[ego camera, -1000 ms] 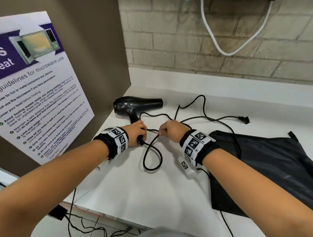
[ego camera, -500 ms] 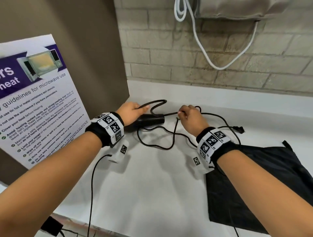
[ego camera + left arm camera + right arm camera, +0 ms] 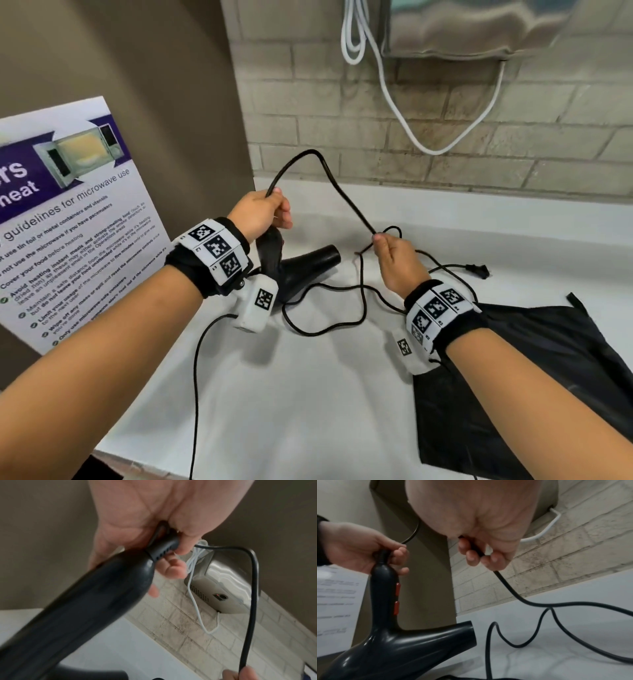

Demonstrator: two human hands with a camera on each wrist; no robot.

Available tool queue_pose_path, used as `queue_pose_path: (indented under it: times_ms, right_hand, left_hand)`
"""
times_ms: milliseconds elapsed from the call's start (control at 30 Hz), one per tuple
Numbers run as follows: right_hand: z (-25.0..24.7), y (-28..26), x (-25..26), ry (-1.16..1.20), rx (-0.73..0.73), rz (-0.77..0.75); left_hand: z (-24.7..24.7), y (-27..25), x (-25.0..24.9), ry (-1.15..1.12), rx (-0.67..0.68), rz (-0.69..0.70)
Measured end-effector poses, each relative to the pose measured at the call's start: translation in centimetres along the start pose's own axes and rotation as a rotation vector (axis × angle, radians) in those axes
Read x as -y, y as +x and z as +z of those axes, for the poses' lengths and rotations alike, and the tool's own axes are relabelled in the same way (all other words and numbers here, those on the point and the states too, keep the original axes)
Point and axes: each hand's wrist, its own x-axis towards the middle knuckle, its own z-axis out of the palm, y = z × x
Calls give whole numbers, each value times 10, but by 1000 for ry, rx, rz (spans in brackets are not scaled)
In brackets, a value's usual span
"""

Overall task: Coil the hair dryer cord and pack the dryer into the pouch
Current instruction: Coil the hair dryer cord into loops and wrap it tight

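Head view: white table [image 3: 308, 411] below a brick wall, poster [image 3: 68, 222] propped at left. Black pouch [image 3: 534, 394] flat on the table at right, under the right forearm. Black hair dryer [image 3: 305, 270] held with handle up, nozzle pointing right, body low over the table; contact with the surface cannot be told. Grey wall unit [image 3: 226, 588] mounted on the bricks, white cable [image 3: 404, 113] hanging from it. Left hand [image 3: 258, 214] clenched round the ribbed cord collar at the handle's end, fingers [image 3: 175, 569] curled beneath it. Right hand [image 3: 399, 262] raised beside the dryer, fingers [image 3: 471, 555] pinching the cord. Cord [image 3: 329, 178] rising from the left hand in a peaked loop, descending to the right hand, then trailing in loose bends across the table. Plug [image 3: 476, 270] lying on the table beyond the pouch. Two red switches [image 3: 397, 599] on the handle.
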Motion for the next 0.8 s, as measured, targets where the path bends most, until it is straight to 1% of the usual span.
queue_pose_path:
  times_ms: [67, 100, 133, 167, 200, 233, 267, 300, 333, 367, 467, 600, 733, 800]
  right_hand:
    - [-11, 1, 0, -135, -86, 88]
    - [-15, 2, 1, -255, -134, 128]
    - [-18, 3, 2, -388, -184, 139]
    - [-21, 3, 5, -472, -229, 116]
    - [-23, 6, 6, -494, -263, 76]
    - [-25, 9, 9, -440, -284, 62]
    - [-26, 13, 12, -307, -292, 65]
    - [-26, 16, 16, -175, -282, 80]
    - [-24, 19, 18, -103, -266, 83]
    - [-21, 22, 22, -91, -245, 76]
    - [-10, 25, 30, -200, -135, 71]
    - [14, 19, 35, -366, 142, 101]
    - [41, 1, 32, -378, 389, 50]
    - [45, -7, 30, -368, 478, 38]
  left_hand:
    - [3, 2, -5, -63, -23, 6]
    - [5, 2, -8, -74, -18, 14]
    - [7, 1, -10, -79, -3, 24]
    - [10, 0, -13, -85, 20, 25]
    - [12, -1, -15, -100, 50, 20]
    - [15, -2, -18, -131, 84, 8]
    - [16, -3, -20, -176, 119, -8]
    - [17, -3, -23, -235, 150, -26]
    - [18, -4, -26, -300, 176, -39]
    - [18, -4, -28, -366, 196, -49]
    - [17, -3, -30, -499, 245, -63]
    - [16, 1, -32, -499, 284, -65]
    - [13, 3, -34, -515, 276, -47]
    - [12, 4, -33, -542, 271, -52]
